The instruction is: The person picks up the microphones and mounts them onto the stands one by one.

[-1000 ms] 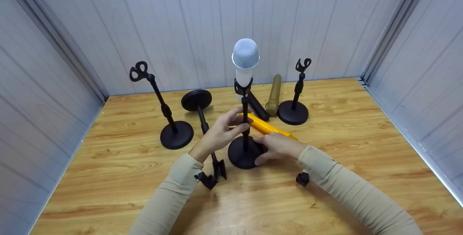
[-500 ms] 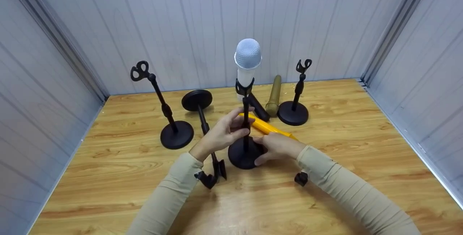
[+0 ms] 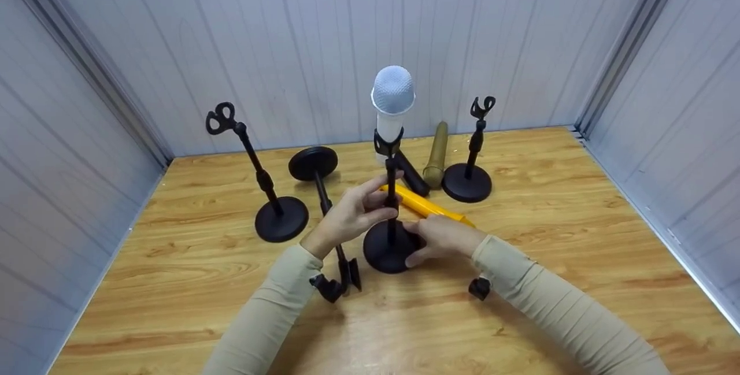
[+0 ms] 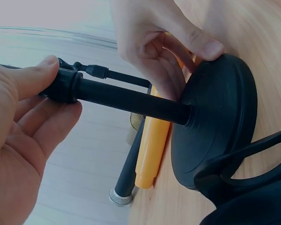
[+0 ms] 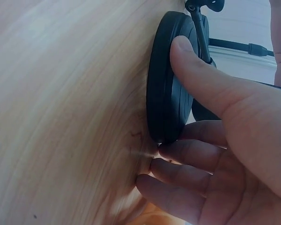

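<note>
Left hand (image 3: 350, 213): partly closed, thumb to one side of the pole and fingers to the other, grasping the middle stand (image 3: 384, 251) at the collar partway up. Right hand (image 3: 444, 235): grasping the round base of the same stand, thumb laid over the rim; the right wrist view shows the other fingers bent at the base's side, low against the worktop (image 3: 555, 190). Middle stand is upright near the centre of the worktop, with a white microphone (image 3: 393, 95) seated head up in its clip. Yellow tube (image 3: 426, 204) lies aslant just behind the right hand. Black microphone (image 3: 412, 175) lies beyond it, its silver head visible in the left wrist view (image 4: 120, 198); olive microphone (image 3: 437, 158) lies beside that, reaching towards the back edge. Right-hand stand (image 3: 467, 182) is upright near the back edge, right of the olive microphone, its clip unfilled. Left-hand stand (image 3: 281, 219) is upright towards the left edge, clip likewise unfilled. Between it and the middle stand, a toppled stand (image 3: 313, 163) lies with its base tipped up towards the back edge and its clip towards the front edge, near the left sleeve (image 3: 283, 282).
</note>
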Tool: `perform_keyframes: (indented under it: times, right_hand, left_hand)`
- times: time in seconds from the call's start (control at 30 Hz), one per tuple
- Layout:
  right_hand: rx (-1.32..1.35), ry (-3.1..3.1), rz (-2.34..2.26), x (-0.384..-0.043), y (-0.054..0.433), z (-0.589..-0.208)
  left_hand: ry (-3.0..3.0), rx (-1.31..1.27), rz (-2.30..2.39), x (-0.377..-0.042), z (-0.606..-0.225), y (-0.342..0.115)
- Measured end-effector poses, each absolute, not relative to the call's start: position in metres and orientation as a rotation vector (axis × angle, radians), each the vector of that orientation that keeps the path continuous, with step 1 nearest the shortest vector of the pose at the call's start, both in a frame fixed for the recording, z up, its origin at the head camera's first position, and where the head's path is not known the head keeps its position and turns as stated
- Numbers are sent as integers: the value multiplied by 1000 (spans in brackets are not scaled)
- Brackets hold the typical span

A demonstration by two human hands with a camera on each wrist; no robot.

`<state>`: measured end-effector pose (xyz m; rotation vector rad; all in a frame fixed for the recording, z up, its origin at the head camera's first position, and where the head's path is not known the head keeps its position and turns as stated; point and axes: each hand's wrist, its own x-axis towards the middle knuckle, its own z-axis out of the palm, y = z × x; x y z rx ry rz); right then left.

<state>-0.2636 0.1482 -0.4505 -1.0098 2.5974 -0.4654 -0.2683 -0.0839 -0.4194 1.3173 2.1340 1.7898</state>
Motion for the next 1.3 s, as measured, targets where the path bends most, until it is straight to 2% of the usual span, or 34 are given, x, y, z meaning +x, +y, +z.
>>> perform_keyframes:
  times: [0.83,1.3]
  right_hand:
    - [-1052,2701,-425,-260,144,-454]
    - [-1097,2527,-519,-264,145,-459]
  left_hand:
    - [2153,1322,1819,-270,-423,-82]
    - [2146,1389,1830,-274,-426,-87]
